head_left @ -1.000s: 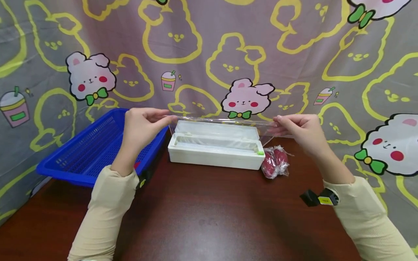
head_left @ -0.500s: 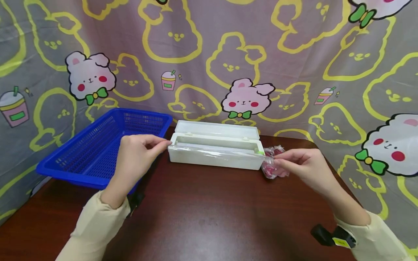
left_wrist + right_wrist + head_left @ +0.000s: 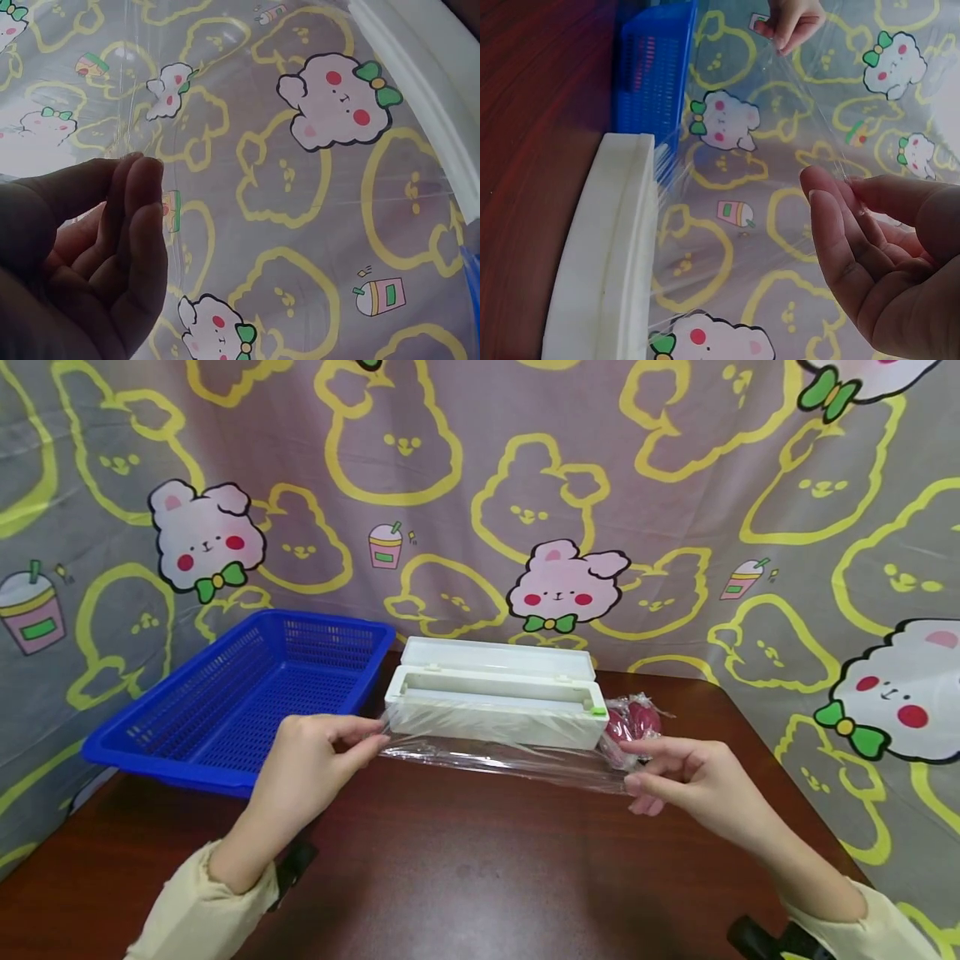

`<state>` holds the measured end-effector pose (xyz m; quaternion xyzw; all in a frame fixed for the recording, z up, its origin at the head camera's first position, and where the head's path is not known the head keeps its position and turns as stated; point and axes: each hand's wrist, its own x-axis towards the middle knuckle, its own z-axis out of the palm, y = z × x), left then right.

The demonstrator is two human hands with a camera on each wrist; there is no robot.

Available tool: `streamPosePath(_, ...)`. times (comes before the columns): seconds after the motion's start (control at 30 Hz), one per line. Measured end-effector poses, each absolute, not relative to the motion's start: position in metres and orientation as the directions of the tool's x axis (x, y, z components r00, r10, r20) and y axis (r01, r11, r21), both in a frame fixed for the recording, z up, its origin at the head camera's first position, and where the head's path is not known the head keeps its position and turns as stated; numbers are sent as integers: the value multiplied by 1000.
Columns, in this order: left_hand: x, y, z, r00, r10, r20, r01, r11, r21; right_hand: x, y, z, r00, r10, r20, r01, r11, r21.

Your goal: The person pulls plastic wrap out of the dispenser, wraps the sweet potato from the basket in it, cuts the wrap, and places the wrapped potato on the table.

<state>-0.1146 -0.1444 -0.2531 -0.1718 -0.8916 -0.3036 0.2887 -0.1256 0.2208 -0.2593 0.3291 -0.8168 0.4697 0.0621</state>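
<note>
A sheet of clear plastic wrap [image 3: 487, 758] stretches from the white cling film dispenser [image 3: 495, 727] toward the person. My left hand [image 3: 318, 760] pinches its left corner between thumb and fingers, just left of the box front. At the other corner, my right hand [image 3: 693, 781] pinches the film in front of the wrapped red items. The dispenser's lid [image 3: 498, 658] stands open at the back, and a green piece [image 3: 597, 711] shows at its right end. In the right wrist view the film [image 3: 780, 112] runs taut between both hands.
Two dark red items [image 3: 643, 718] in crumpled plastic wrap lie at the dispenser's right end, partly behind the film. A blue perforated basket [image 3: 172, 768] stands at the left. A patterned curtain [image 3: 450, 443] rises behind the brown table [image 3: 465, 877].
Both hands have come down and toward the person from above the dispenser, drawing the film over its front edge. The dispenser and basket have stayed in place.
</note>
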Motion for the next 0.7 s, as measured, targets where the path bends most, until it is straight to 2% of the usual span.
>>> streamPosePath(0.33,-104,-146,-271,-799,211,563,499,755,426,-117,224,-276,-757,-564,329,-565,313,-763)
streamPosePath(0.57,-97,-146,-289,-856,276,437,464,783,414,-112,223,-292,-756,-609,238,-492,289,-821)
streamPosePath(0.7,-96,-146,-302,-879,322,351,451,800,395,-112,223,-305,-759,-638,127,-397,299,-868)
